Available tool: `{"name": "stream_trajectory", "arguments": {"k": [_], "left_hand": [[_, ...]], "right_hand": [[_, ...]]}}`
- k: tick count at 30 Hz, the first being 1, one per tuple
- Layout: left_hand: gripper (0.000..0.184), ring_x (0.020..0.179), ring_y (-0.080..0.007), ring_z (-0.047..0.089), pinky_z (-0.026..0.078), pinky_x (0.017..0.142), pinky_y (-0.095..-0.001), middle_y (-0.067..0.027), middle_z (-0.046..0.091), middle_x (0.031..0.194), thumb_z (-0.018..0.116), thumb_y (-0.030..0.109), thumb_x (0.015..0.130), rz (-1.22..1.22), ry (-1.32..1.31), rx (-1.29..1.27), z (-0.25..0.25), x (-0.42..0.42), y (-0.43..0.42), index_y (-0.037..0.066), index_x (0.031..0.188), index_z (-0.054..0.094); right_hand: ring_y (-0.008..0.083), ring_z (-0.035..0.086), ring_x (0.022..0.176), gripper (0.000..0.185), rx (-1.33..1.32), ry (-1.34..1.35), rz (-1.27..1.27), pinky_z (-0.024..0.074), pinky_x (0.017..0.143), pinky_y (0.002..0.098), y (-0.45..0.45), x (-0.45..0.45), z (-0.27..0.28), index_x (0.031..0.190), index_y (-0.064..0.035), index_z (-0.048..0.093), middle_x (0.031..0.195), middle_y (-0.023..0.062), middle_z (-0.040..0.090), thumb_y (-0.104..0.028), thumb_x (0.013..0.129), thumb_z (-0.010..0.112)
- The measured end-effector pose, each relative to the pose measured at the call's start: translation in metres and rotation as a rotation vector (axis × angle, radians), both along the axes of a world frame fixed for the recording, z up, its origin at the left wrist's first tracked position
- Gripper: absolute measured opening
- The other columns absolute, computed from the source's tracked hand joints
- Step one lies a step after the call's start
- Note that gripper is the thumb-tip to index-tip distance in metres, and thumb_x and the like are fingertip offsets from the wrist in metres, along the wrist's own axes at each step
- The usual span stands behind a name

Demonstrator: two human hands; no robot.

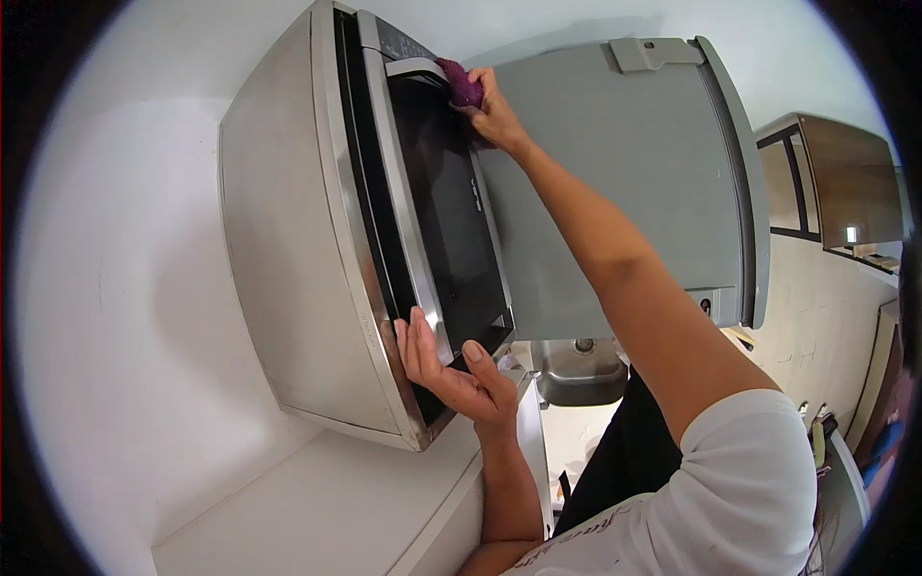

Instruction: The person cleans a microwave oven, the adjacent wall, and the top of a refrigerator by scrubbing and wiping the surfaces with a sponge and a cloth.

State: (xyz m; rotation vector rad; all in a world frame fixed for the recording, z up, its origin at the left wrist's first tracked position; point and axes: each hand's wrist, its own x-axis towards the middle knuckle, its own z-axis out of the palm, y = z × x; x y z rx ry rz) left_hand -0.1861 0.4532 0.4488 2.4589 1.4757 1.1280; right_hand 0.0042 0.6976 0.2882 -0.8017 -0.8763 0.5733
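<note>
Now, right hand (494, 117) clenches bunched purple cloth (459, 84); left hand (459, 386) spread, empty, by boxy metal microwave (293, 230).

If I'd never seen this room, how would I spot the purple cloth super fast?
Find the boxy silver oven beside the large grey appliance. Follow the oven's dark door to its end nearest the picture's top, where the right hand grips something. That's the cloth: a bunched bundle whose purple stands out against the silver, black and grey.
</note>
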Motion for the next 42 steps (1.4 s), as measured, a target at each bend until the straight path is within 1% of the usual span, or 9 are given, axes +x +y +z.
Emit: {"name": "stream_trajectory", "arguments": {"k": [3, 13, 22, 25, 27, 29, 34, 38, 42], "left_hand": [[0.039, 0.134, -0.0300, 0.029, 0.022, 0.111, -0.0449, -0.0173, 0.041, 0.135, 0.037, 0.015, 0.096, 0.012, -0.002, 0.005, 0.001, -0.004, 0.004, -0.002, 0.131, 0.036], [0.033, 0.125, -0.0376, 0.042, 0.034, 0.104, -0.0452, -0.0200, 0.053, 0.124, 0.044, 0.009, 0.093, -0.094, -0.047, 0.008, 0.004, -0.004, -0.004, -0.007, 0.122, 0.044], [0.031, 0.122, -0.0339, 0.046, 0.036, 0.102, -0.0436, -0.0194, 0.054, 0.123, 0.043, 0.008, 0.094, -0.085, -0.088, -0.027, 0.005, -0.005, 0.000, -0.006, 0.122, 0.046], [0.031, 0.120, -0.0357, 0.047, 0.037, 0.101, -0.0436, -0.0203, 0.054, 0.122, 0.044, 0.006, 0.092, -0.088, -0.110, -0.022, 0.005, -0.007, -0.002, -0.007, 0.121, 0.045], [0.031, 0.120, -0.0354, 0.048, 0.038, 0.101, -0.0435, -0.0205, 0.054, 0.122, 0.044, 0.006, 0.092, -0.083, -0.133, -0.015, 0.002, -0.002, -0.003, -0.007, 0.120, 0.045], [0.031, 0.120, -0.0361, 0.047, 0.038, 0.101, -0.0440, -0.0213, 0.054, 0.121, 0.043, 0.006, 0.092, -0.077, -0.191, 0.000, 0.003, 0.001, -0.006, -0.008, 0.119, 0.045], [0.032, 0.119, -0.0329, 0.048, 0.033, 0.105, -0.0436, -0.0211, 0.053, 0.121, 0.038, 0.007, 0.093, -0.084, -0.147, 0.113, 0.015, -0.003, -0.010, -0.009, 0.120, 0.042], [0.033, 0.117, -0.0337, 0.049, 0.034, 0.104, -0.0437, -0.0236, 0.052, 0.120, 0.038, 0.008, 0.092, -0.128, -0.145, 0.202, 0.020, -0.003, -0.010, -0.011, 0.119, 0.042], [0.034, 0.118, -0.0348, 0.049, 0.034, 0.105, -0.0430, -0.0256, 0.052, 0.120, 0.037, 0.008, 0.092, -0.072, -0.173, 0.185, 0.020, 0.001, -0.012, -0.012, 0.120, 0.042]], "right_hand": [[0.0092, 0.043, 0.087, 0.040, -0.016, 0.104, 0.244, 0.0372, 0.081, 0.0203, 0.008, 0.009, -0.005, 0.102, -0.0101, 0.035, 0.095, -0.0006, 0.040, 0.016, 0.076, 0.050], [0.0066, 0.037, 0.080, 0.038, -0.112, -0.069, 0.226, 0.0302, 0.073, 0.0161, 0.002, 0.020, 0.007, 0.093, -0.0106, 0.035, 0.087, -0.0035, 0.039, 0.017, 0.069, 0.044], [0.0187, 0.057, 0.084, 0.035, -0.263, -0.380, -0.101, 0.0437, 0.078, 0.0279, -0.013, 0.016, 0.001, 0.098, -0.0087, 0.041, 0.087, 0.0128, 0.054, 0.010, 0.070, 0.050], [0.0183, 0.060, 0.093, 0.036, -0.453, -0.206, -0.368, 0.0461, 0.085, 0.0302, -0.043, 0.006, 0.010, 0.105, -0.0097, 0.051, 0.096, 0.0109, 0.061, 0.007, 0.074, 0.056], [0.0174, 0.059, 0.098, 0.044, -0.198, 0.294, -0.013, 0.0471, 0.086, 0.0320, -0.078, -0.002, 0.055, 0.121, -0.0120, 0.053, 0.106, 0.0004, 0.063, 0.002, 0.080, 0.061], [0.0194, 0.058, 0.105, 0.055, -0.156, 0.078, 0.070, 0.0445, 0.093, 0.0314, -0.102, -0.022, 0.094, 0.130, -0.0130, 0.049, 0.114, 0.0051, 0.061, -0.011, 0.080, 0.070], [0.0350, 0.019, 0.140, 0.062, 0.041, -0.040, 0.110, 0.0172, 0.113, 0.0430, -0.135, -0.103, 0.104, 0.138, -0.0128, 0.042, 0.150, 0.0143, 0.027, -0.022, 0.083, 0.067], [0.0349, 0.015, 0.142, 0.064, 0.001, -0.179, 0.300, 0.0117, 0.114, 0.0483, -0.235, -0.147, 0.078, 0.139, -0.0098, 0.040, 0.152, 0.0144, 0.021, -0.010, 0.079, 0.062], [0.0329, 0.013, 0.142, 0.066, -0.033, -0.101, 0.214, 0.0107, 0.114, 0.0466, -0.206, -0.135, 0.084, 0.143, -0.0090, 0.032, 0.153, 0.0150, 0.020, -0.001, 0.081, 0.053]]}}
